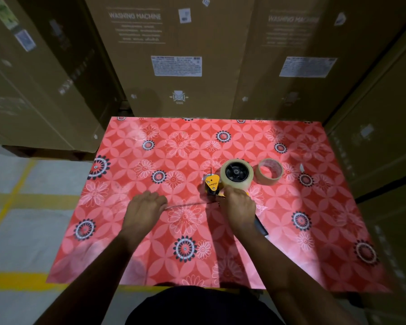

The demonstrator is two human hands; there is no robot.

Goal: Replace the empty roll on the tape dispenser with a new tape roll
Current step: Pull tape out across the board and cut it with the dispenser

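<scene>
The tape dispenser (215,185), with the new tape roll (236,175) mounted, is held down by the right hand (239,207) near the right edge of the surface (131,254). A thin, sticky tape strip (188,205) is pinched by the left hand (145,207). The light empty roll (268,171) lies just beside.

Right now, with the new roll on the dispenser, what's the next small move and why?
Probably keep drawing the tape strip leftward with the left hand while the right hand steadies the dispenser: the new roll is seated and the empty core lies aside.
</scene>
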